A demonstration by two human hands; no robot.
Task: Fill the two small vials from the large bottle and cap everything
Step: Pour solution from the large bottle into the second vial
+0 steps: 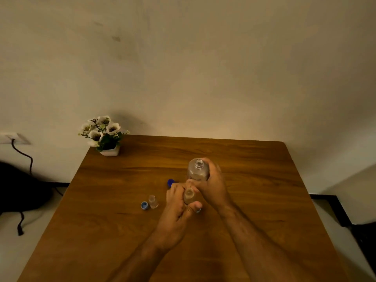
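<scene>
My right hand (213, 186) grips the large clear bottle (197, 169), which stands upright and uncapped above the wooden table (122, 231). Just below it my left hand (177, 208) holds a small vial (189, 196), open at the top and with liquid in it. A second small vial (153, 201) stands uncapped on the table to the left, with a light blue cap (144, 205) beside it. A dark blue cap (170, 182) lies behind my left hand. Another light blue cap (198, 210) peeks out under my left thumb.
A small white pot of white flowers (104, 135) stands at the table's far left corner. A wall socket with a black cable (22, 153) is on the left wall. A dark bag (18, 190) lies on the floor at left.
</scene>
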